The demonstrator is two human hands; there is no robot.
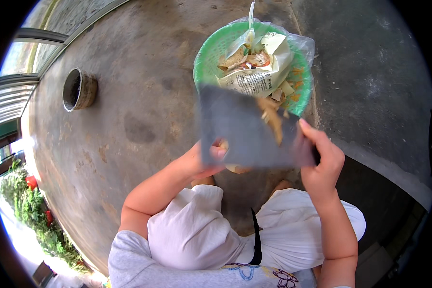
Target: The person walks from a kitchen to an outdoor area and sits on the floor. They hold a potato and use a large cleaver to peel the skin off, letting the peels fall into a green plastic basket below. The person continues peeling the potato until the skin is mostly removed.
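Dark flat board (245,132), one, tilted above one green basket (207,60); left hand (204,161) and right hand (321,163) each grip an edge. Judged partly done: brown scraps (272,120) remain on the board, others already lie in the bag-lined basket. One round pot (80,89) stands well apart on the concrete floor (144,125)

Two hands: the left hand (204,161) and the right hand (321,165), both gripping one dark flat board (245,132). One green basket (211,53) lined with one clear plastic bag (305,45), holding a heap of scraps and one printed paper wrapper (254,79). One round pipe opening (79,89) in the concrete floor (144,96).
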